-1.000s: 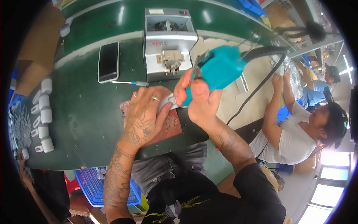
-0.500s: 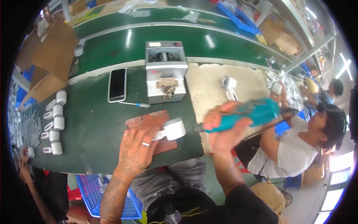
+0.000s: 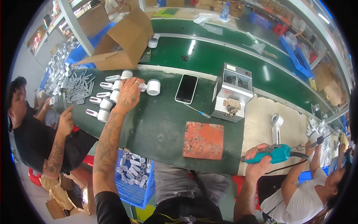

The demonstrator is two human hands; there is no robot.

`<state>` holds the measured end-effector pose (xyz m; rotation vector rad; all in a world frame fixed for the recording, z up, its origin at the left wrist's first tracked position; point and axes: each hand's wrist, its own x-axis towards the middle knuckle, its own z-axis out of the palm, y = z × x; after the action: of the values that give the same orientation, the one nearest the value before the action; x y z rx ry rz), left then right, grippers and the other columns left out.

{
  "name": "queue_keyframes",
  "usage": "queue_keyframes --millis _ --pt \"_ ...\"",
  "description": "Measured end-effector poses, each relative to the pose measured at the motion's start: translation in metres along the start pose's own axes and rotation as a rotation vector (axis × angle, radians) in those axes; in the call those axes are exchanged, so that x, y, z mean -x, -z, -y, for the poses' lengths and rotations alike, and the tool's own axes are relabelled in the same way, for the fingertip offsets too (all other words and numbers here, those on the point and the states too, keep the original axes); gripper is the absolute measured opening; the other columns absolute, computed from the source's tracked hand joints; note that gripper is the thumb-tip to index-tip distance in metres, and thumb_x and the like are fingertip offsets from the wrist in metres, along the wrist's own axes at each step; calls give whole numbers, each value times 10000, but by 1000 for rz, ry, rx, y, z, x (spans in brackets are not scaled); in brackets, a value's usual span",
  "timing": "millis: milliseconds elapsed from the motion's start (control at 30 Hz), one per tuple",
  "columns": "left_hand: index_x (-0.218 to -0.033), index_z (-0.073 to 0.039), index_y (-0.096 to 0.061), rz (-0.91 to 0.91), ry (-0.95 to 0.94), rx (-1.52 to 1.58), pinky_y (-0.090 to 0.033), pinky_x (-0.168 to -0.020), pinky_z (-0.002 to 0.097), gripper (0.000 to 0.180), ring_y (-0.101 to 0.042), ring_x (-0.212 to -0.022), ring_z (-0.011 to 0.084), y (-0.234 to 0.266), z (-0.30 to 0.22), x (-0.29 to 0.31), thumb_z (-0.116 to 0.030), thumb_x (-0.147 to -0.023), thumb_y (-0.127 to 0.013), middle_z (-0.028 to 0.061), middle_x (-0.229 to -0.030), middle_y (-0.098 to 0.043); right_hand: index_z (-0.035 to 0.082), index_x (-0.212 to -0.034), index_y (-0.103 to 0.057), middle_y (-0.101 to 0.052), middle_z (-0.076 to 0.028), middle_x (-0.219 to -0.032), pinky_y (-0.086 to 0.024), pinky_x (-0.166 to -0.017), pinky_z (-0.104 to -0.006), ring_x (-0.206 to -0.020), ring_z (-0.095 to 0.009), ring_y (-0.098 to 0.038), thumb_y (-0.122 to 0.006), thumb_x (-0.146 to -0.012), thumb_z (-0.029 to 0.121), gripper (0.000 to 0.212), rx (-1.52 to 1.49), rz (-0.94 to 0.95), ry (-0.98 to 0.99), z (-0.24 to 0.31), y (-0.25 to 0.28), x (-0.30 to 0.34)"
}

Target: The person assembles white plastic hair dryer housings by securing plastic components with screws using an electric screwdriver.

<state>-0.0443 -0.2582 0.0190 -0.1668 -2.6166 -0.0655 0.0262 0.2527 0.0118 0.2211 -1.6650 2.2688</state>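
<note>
My left hand (image 3: 128,93) is at the left side of the table, its fingers closed on the short handle of a white handheld device (image 3: 153,87) with a drum-shaped head. Beside the hand stands a row of similar white devices (image 3: 104,103), partly covered by my fingers. On the right, my right hand (image 3: 258,161) grips a teal electric screwdriver (image 3: 275,154) with a dark cable. Another white device (image 3: 276,123) lies just beyond it on a cream sheet (image 3: 257,115). A worn red pad (image 3: 203,140) lies bare between my hands.
A grey machine (image 3: 233,93), a phone (image 3: 186,88) and a small screwdriver (image 3: 201,112) occupy the middle. Grey parts (image 3: 80,86) and a cardboard box (image 3: 126,37) are at left. A blue basket (image 3: 149,186) of parts hangs low. A person sits on each side.
My left hand has carried the white device from the red pad leftward to the row. My right hand still holds the electric screwdriver, now lower over the sheet. The view has swung left.
</note>
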Motion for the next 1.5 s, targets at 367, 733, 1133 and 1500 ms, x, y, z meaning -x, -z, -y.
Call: queue_keyframes --millis 367,733,1133,1500 --pt "-1073 -53 -672 56 -188 944 -556 -803 391 204 -692 -869 267 10 -347 -61 -139 -910 -761 115 -965 -692 -71 -1261 -528 -632 -93 -825 -465 -635 -295 -740 -171 -612 -710 -949 521 694 259 -31 -30 42 39 36" --pt "-1265 -14 -650 626 43 739 -508 -998 470 775 -656 -1137 381 -104 -540 -130 -676 -864 -639 205 -1203 -685 -93 -1306 -523 -636 -58 -872 -452 -654 -243 -717 -94 -553 -763 -934 290 586 220 -106 51 62 66 66" --pt "-1022 -8 -682 119 -168 989 -555 -811 443 256 -677 -914 375 -55 -426 -78 -190 -851 -741 167 -953 -672 -73 -1279 -555 -630 -51 -912 -490 -833 -317 -751 -110 -567 -680 -974 288 489 347 -74 -41 65 63 41" --pt "-1085 6 -678 102 -233 651 -541 -880 465 228 -656 -997 359 0 -304 6 -141 -914 -704 166 -1061 -658 -93 -1243 -577 -614 -89 -852 -462 -635 -315 -729 -155 -592 -574 -1017 548 679 -58 201 -154 34 -13 17"
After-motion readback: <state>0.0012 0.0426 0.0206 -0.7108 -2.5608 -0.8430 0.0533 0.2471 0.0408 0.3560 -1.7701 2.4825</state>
